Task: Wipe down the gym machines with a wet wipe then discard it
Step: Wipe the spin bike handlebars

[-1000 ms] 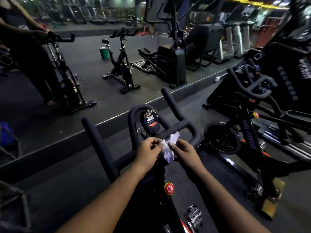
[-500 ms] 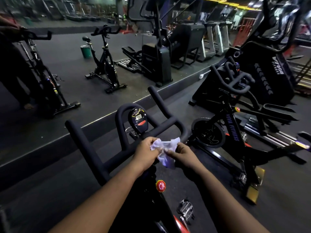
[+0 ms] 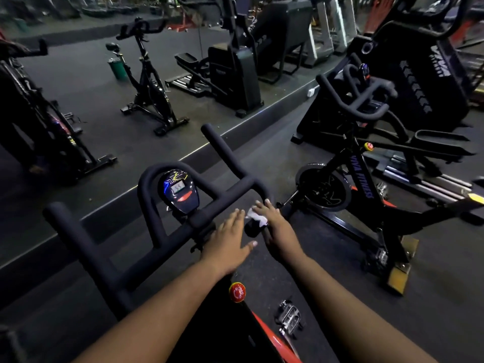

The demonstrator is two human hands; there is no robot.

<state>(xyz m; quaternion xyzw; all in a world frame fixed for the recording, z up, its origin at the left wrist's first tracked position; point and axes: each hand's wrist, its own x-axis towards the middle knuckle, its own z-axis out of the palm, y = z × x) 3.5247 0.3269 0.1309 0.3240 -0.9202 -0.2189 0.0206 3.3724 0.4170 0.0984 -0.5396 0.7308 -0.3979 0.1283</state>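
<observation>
Both hands had let go of unfolding: right hand (image 3: 279,227) pressed wet wipe (image 3: 258,218) flat onto handlebar (image 3: 230,191), left hand (image 3: 230,238) spread, empty. Wiping started.

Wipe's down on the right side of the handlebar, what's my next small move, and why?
Probably slide the right hand along the handlebar, pressing the wet wipe on it. The wipe sits under that hand's fingers on the bar, and the left hand lies flat beside it.
</observation>
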